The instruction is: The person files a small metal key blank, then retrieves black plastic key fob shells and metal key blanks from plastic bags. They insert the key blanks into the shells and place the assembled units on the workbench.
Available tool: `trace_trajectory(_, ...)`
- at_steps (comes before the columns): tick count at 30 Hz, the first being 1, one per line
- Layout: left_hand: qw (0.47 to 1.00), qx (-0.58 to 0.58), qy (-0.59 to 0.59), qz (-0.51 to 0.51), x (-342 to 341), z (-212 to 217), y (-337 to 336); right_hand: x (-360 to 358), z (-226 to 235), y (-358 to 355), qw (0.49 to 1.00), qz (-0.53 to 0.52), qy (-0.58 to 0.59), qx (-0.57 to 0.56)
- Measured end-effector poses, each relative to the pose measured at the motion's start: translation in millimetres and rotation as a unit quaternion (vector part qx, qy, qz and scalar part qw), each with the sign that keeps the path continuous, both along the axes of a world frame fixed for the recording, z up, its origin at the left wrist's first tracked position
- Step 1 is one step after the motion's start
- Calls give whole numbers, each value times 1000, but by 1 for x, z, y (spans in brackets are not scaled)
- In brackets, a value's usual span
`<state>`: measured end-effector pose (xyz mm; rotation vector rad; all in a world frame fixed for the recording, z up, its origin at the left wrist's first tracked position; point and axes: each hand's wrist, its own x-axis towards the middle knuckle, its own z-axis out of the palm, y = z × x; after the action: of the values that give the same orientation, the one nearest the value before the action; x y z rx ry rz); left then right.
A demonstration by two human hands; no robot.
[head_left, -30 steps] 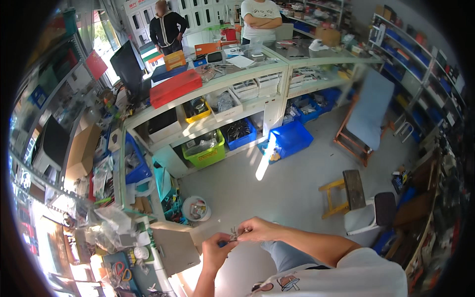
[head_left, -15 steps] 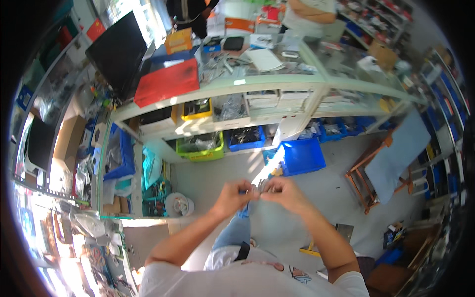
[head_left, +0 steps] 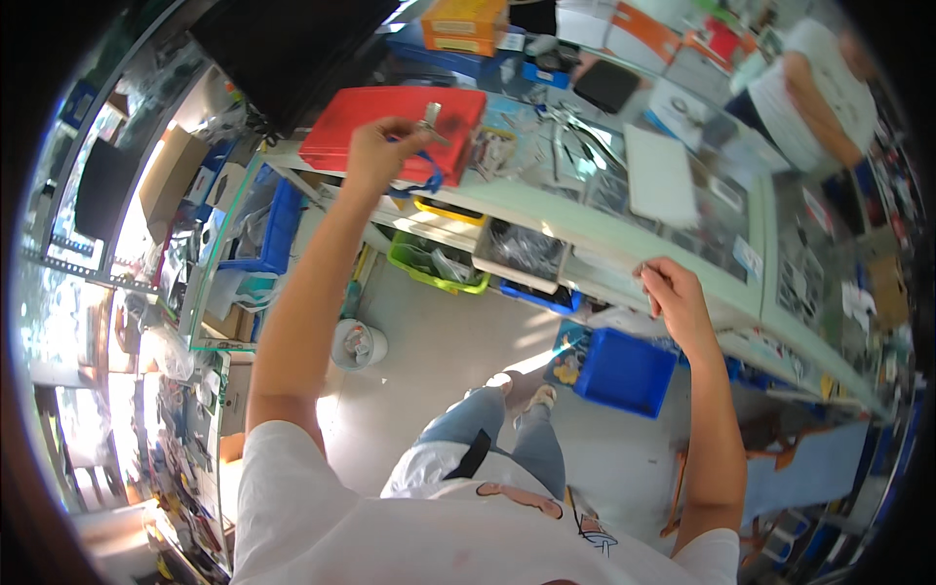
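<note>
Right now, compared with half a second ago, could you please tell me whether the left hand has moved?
Yes: forward, toward the red case. The left hand was well short of the case and now overlaps it in view.

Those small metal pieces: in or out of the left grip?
In: the left hand holds the metal pieces pinched, overlapping the red box in view; whether they touch it, I cannot tell.

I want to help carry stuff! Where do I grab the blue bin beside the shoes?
Probably by the near edge of the blue bin, reaching down from the camera's side. Its open top faces up, so you could hook over that edge. A patterned thing beside its left side makes that way harder.
</note>
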<state>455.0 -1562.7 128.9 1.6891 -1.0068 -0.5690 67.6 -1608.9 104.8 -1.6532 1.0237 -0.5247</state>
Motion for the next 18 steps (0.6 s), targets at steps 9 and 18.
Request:
trace_trajectory(9,789,187,-575,107,192,-18,-65,299,1,-110,930,72,41,-357)
trace_trajectory(18,927,270,-82,-247,239,-71,-111,403,-65,-139,953,83,104,-273)
